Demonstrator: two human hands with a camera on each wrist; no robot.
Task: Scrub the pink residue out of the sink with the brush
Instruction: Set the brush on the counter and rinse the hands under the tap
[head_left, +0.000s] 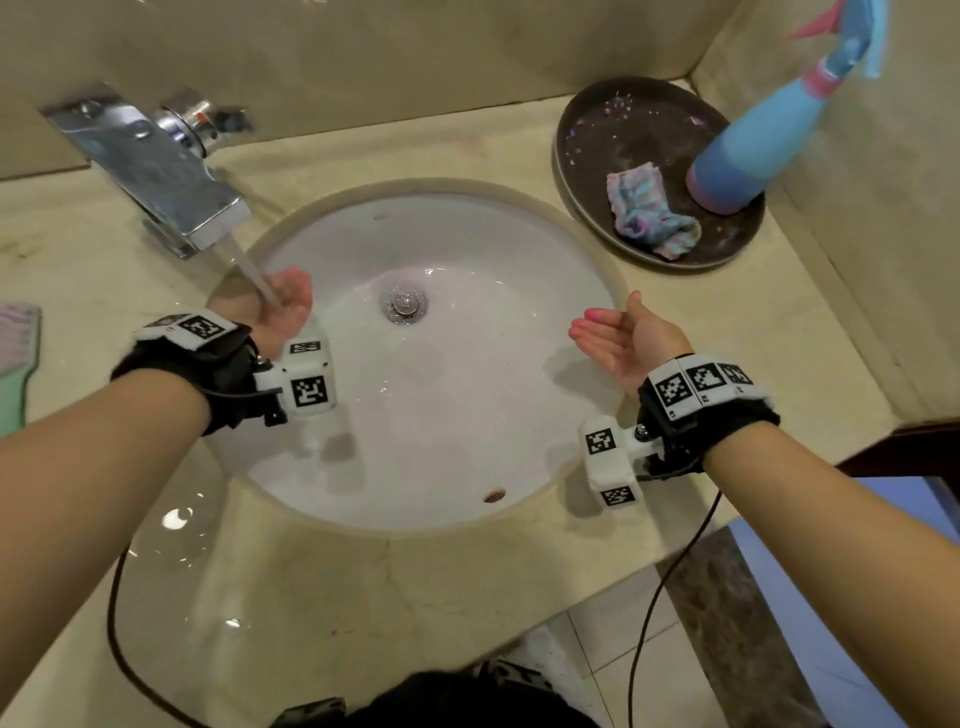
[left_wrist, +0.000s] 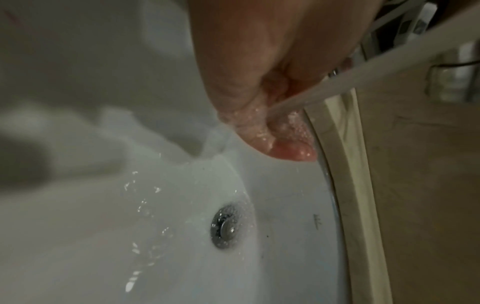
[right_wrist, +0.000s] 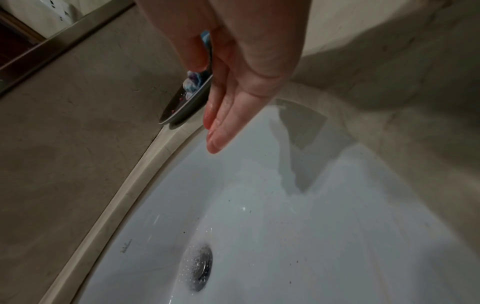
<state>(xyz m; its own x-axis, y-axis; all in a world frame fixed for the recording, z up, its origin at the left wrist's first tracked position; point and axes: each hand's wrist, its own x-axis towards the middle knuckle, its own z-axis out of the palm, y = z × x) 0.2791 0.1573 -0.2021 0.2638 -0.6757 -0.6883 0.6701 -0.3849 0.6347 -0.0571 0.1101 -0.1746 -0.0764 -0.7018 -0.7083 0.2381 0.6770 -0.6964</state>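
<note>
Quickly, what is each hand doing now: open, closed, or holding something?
Left hand: open, loosely cupped under the running water, holding nothing.
Right hand: open, fingers straight, above the sink, holding nothing.

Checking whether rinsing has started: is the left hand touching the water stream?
Touching. The left wrist view shows the stream striking the left hand, with droplets on its fingers; the head view shows it landing on that hand too.
</note>
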